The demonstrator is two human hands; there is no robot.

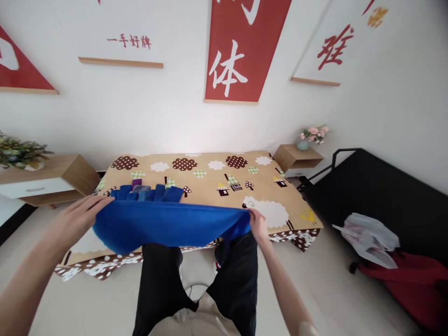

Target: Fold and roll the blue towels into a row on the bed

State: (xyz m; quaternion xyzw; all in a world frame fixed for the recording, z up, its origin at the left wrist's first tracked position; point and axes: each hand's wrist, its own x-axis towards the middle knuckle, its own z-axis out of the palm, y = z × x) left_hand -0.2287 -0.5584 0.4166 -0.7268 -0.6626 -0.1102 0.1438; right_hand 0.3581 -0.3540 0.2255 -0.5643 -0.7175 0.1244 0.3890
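Note:
A plain blue cloth [171,224] is stretched between my two hands, its upper edge pulled nearly straight and its lower part hanging over my knees. My left hand [86,210] grips the cloth's left corner with fingers closed. At the opposite end, my right hand [258,225] pinches the right corner, where the fabric bunches into folds. Just beyond the cloth lie several folded blue cloths [159,191] in a cluster on the patterned bed cover [206,179]. A small purple cloth [136,182] sits at the back of that cluster.
A wooden nightstand [79,175] with a plant stands left of the bed, another nightstand [297,156] with a flower vase [303,144] at its right. Farther right, a black folding bed [392,196] carries a plastic bag [371,235] near a red bag [413,280]. Banners hang on the wall.

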